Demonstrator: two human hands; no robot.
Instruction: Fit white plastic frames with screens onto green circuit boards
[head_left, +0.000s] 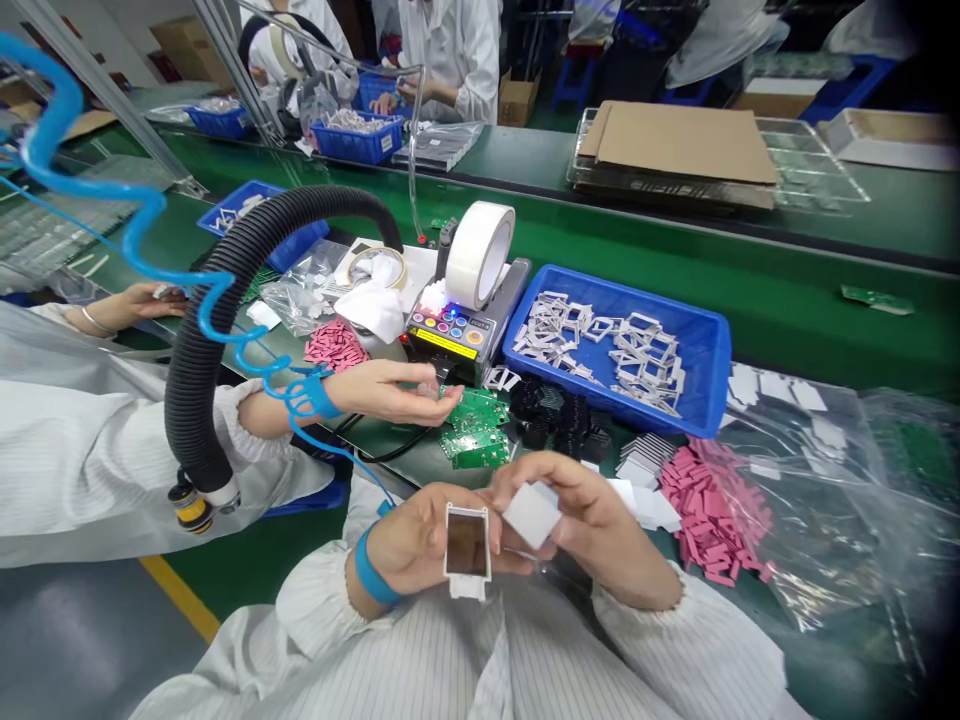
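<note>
White-edged frame (467, 545) sits at six o'clock, gripped upright by the left hand (412, 540); the right hand (592, 510) pinches a white pad (532, 515) just beside it, not yet on it. More frames (600, 345) fill the blue tray (720, 380) at two o'clock.

The left hand (416, 540) holds a white-framed dark panel (466, 545); the right hand (592, 515) pinches a white square pad (531, 515).

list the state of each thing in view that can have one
left hand: holding white frame
right hand: pinching white pad
tape dispenser: lights on
tape roll: mounted upright on dispenser
blue tray: full of grey frames
pink pads: loosely heaped
green boards: lying loose
co-worker's hand: open, palm up
</note>
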